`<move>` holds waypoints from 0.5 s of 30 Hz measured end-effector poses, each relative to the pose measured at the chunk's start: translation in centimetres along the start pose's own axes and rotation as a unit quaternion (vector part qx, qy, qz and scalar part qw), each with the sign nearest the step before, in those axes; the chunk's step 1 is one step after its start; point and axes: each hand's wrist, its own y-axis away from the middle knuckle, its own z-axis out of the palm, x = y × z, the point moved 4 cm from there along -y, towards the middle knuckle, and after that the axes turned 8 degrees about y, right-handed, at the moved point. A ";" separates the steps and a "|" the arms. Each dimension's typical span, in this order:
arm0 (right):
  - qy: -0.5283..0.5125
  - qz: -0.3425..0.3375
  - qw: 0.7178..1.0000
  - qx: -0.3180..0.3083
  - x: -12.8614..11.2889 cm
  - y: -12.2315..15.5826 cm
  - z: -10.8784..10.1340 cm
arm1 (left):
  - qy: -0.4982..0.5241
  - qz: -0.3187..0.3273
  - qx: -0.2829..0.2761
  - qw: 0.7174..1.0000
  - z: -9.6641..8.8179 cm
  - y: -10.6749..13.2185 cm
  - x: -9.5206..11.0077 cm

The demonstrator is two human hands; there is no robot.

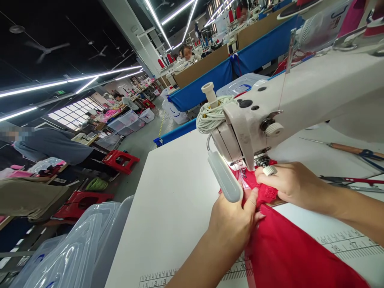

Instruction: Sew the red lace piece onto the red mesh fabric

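Observation:
Red fabric (288, 244) with a lacy edge runs from the table's near side up to the needle area of a white sewing machine (315, 88). My left hand (231, 220) is closed on the fabric just in front of the presser foot (242, 173), thumb on top. Close by on the right, my right hand (289, 182) pinches the gathered lacy part, its fingertips partly behind the machine's tension knob. A grey lamp (225, 176) on a bendy neck hangs over my left hand and hides some of its fingers.
On the white table (168, 192) lie a wooden-handled awl (345, 148) and red-handled scissors (354, 181), right of the machine. Printed ruler marks (156, 278) line the near edge. Clear plastic bins (81, 240) stand left. Several people work farther back, near red stools (121, 160).

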 end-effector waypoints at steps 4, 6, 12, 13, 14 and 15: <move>0.012 0.009 1.000 0.022 -0.1 -0.1 -0.2 | -0.001 0.010 0.008 1.000 0.0 -0.1 0.1; 0.018 0.012 0.999 0.026 -0.2 -0.1 -0.2 | -0.004 0.009 0.007 1.000 -0.1 0.0 0.0; 0.017 0.017 0.999 0.038 -0.1 0.3 0.4 | -0.011 -0.002 0.003 1.000 0.0 0.2 0.0; 0.015 0.019 0.999 0.037 0.0 0.4 0.5 | -0.011 -0.002 0.002 1.000 0.0 0.1 0.0; 0.012 0.022 0.999 0.036 0.0 0.4 0.5 | -0.012 -0.002 0.001 1.000 0.0 0.1 0.0; 0.007 0.023 0.999 0.035 0.1 0.4 0.5 | -0.013 -0.002 0.002 1.000 0.0 0.1 0.0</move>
